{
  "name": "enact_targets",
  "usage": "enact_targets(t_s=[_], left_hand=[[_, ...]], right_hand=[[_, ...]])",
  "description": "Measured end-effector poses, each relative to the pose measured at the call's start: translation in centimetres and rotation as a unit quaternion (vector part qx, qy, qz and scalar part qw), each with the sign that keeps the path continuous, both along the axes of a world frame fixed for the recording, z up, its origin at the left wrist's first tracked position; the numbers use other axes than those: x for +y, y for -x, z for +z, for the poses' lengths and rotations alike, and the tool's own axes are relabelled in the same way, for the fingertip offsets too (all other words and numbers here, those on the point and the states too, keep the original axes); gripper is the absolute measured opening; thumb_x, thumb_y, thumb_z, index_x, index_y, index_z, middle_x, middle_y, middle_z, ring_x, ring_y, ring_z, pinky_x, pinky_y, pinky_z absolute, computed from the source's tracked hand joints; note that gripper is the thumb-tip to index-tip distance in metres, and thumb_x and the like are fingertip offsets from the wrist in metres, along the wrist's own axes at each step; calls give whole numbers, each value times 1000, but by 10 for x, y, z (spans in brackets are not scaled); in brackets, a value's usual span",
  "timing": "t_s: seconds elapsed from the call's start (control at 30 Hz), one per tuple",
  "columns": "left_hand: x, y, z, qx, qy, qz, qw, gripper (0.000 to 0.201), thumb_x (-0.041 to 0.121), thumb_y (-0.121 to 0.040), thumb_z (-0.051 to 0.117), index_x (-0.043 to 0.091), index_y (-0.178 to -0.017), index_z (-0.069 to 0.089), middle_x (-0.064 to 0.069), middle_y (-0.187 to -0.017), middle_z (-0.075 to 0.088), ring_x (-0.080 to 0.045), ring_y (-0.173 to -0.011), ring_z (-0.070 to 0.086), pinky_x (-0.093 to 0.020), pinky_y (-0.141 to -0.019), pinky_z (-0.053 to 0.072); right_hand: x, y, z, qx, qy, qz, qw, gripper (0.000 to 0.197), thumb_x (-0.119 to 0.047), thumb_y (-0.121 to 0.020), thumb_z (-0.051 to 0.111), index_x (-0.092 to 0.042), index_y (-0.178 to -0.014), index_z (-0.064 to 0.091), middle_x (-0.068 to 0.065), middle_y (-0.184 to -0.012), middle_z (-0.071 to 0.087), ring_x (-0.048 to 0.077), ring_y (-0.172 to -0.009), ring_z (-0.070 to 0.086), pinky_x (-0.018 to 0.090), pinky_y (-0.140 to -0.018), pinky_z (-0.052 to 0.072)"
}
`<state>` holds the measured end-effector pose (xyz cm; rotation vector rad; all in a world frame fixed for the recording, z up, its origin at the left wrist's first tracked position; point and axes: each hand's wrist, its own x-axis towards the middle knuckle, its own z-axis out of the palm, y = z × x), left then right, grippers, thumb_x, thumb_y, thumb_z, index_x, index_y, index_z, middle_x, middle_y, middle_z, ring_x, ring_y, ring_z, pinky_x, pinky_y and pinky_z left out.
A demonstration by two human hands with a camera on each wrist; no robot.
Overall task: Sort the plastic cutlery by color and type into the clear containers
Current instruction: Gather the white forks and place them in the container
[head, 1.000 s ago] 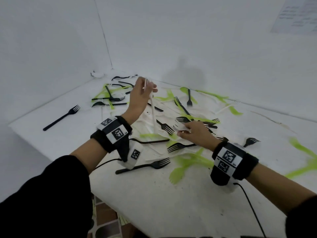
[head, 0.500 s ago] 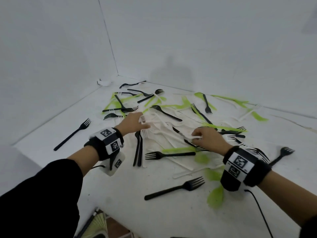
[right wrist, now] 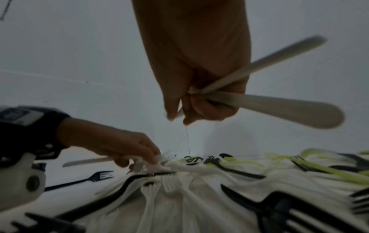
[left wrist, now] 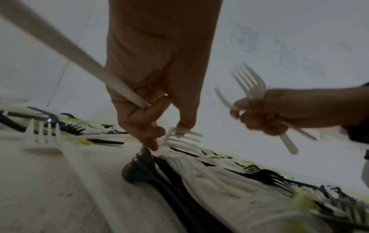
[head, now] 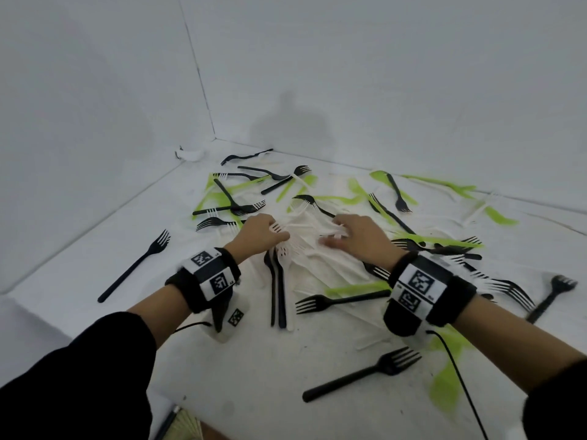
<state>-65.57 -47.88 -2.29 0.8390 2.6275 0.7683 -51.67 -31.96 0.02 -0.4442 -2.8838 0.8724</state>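
White plastic forks (head: 305, 249) lie heaped mid-table, mixed with black forks (head: 341, 302) and green cutlery (head: 355, 289). My left hand (head: 279, 231) is down at the heap's left side. It grips a white fork by its handle (left wrist: 60, 42), and its fingertips (left wrist: 153, 146) touch another white fork (left wrist: 179, 135). My right hand (head: 336, 236) is at the heap's right side, curled round two white forks (right wrist: 279, 108) whose tines (left wrist: 249, 83) stick out above the fist. No clear container is in view.
Loose black forks lie at the left (head: 136, 268), the front (head: 359, 376) and the far right (head: 551, 296). Green pieces (head: 444, 385) lie front right and along the back. White walls meet in a corner (head: 212, 138) behind. The table edge (head: 38, 292) runs along the left.
My left hand has come down from a raised position, white fork in its grip, to the heap. My right hand has moved left toward it, now holding white forks. The head view has tilted.
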Motion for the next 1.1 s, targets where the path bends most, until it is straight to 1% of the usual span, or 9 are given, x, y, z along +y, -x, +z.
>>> enact_targets(t_s=[0.1,0.23,0.43,0.6,0.67,0.8,0.87,1.0,1.1], left_hand=[[-5,6,7,-53,-68,21,996,21,22,-84,60,4,-93,55,-8,-79,61,-13,-52,58,-15,-39,34],[-15,16,24,-115,-105,0,988,29,3,-85,53,13,-109,41,-1,-86,57,-8,-45,64,-14,-33,27],[-23,26,52,-192,-126,-34,973,18,5,-93,48,19,-85,55,-2,-72,60,-1,-39,53,-11,-34,21],[-18,26,63,-370,-189,-7,910,20,5,-95,31,0,-96,51,-3,-63,57,-3,-38,44,-10,-29,19],[-15,21,64,-423,-206,-15,882,23,-2,-90,25,3,-90,48,-2,-61,55,-3,-35,42,-9,-30,16],[-6,15,57,-371,-235,-31,898,10,-5,-89,48,4,-87,53,-2,-74,46,-2,-45,44,-10,-32,21],[-3,9,53,-298,-245,-42,921,10,2,-84,62,7,-77,56,3,-63,44,-2,-47,37,-11,-35,21],[2,2,51,-196,-276,-51,940,22,14,-83,68,12,-69,52,11,-50,39,-1,-40,34,-11,-38,22],[2,5,52,-186,-288,-44,938,22,26,-86,67,12,-75,53,8,-61,44,1,-49,40,-11,-39,24]], right_hand=[[-8,14,-15,-44,-34,44,997,23,-33,-74,75,-15,-82,64,-10,-65,50,15,-73,54,25,-65,35],[-8,25,-26,-110,-108,56,986,39,-30,-74,75,-14,-107,62,5,-100,65,22,-100,57,27,-73,36],[3,22,-24,-126,-96,32,987,25,-22,-80,65,-12,-104,66,3,-104,65,22,-103,58,26,-76,40],[21,9,-16,-88,15,31,995,26,-25,-88,58,-16,-66,67,-2,-87,73,7,-72,59,17,-70,42],[24,2,-10,-51,63,6,997,30,-24,-89,55,-18,-62,67,-4,-87,72,10,-77,57,20,-73,40],[20,-10,4,59,142,-81,985,27,-21,-89,51,-5,-69,57,-6,-53,62,5,-59,46,15,-61,36],[17,-13,9,117,168,-123,971,27,-20,-87,50,4,-75,54,-5,-44,49,5,-48,41,25,-59,36],[8,-15,23,189,236,-138,943,18,-15,-87,47,-6,-73,53,4,-50,47,13,-44,42,27,-51,38],[4,-6,20,119,187,-94,971,20,-13,-87,49,-13,-68,54,2,-60,54,2,-43,46,20,-50,33]])
